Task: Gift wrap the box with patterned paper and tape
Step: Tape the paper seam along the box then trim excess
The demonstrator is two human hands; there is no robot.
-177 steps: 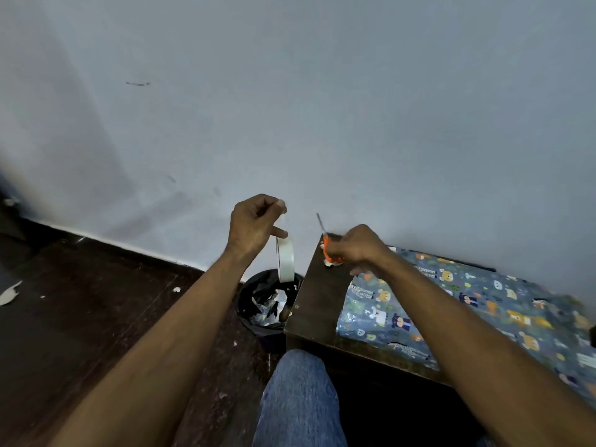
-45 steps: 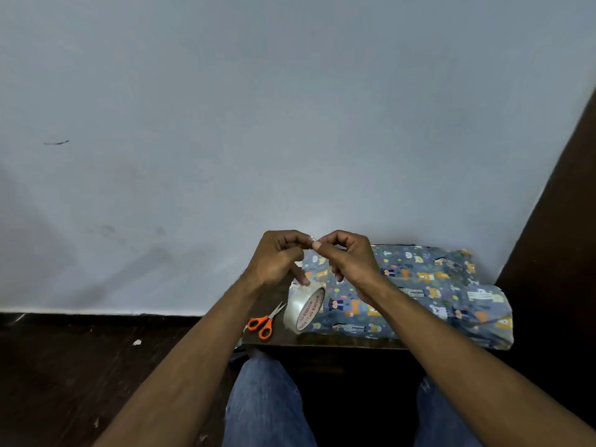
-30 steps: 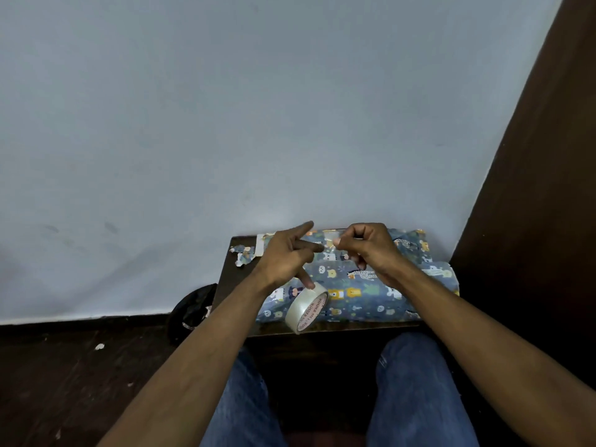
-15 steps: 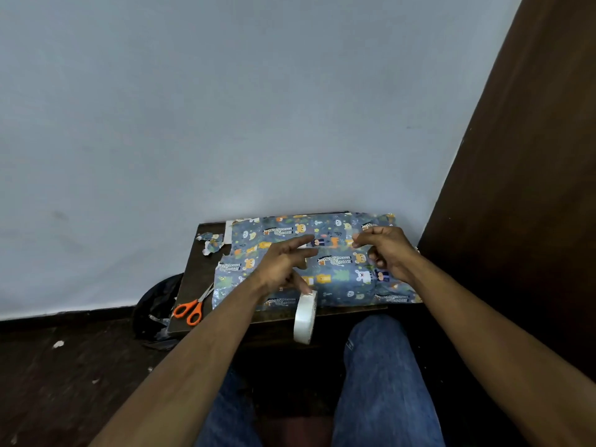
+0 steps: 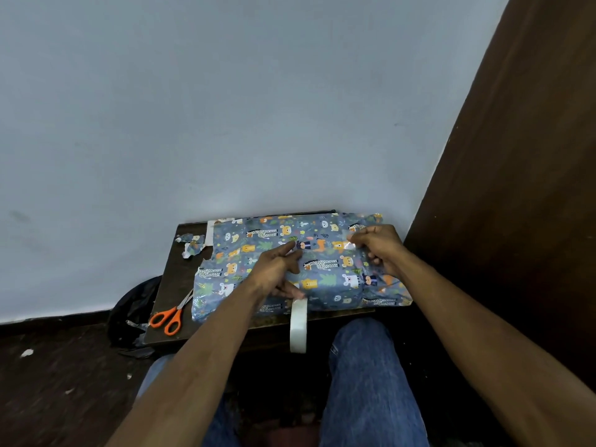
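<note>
- Blue patterned paper, printed with cartoon animals, covers the box lying on a small dark table against a pale wall, its long axis running left to right before the seated person.
- A clear strip of tape lies along that same axis across the top of the parcel, glinting near its right end.
- The right hand pinches the strip's right end between thumb and fingertips, low over the paper near the parcel's right end.
- The left hand rests on the middle of the parcel, forefinger stretched out onto the strip's left end; its lower fingers curl through the tape roll, which hangs on edge over the table's near side.
- Judged from this, the strip is being laid over the seam. The coming move turns on the span between the hands: the right is nearer the free end and would lower it, the left smoothing rightward along the axis.
- Orange-handled scissors lie at the table's left near corner, apart from the parcel; paper scraps sit at the far left.
</note>
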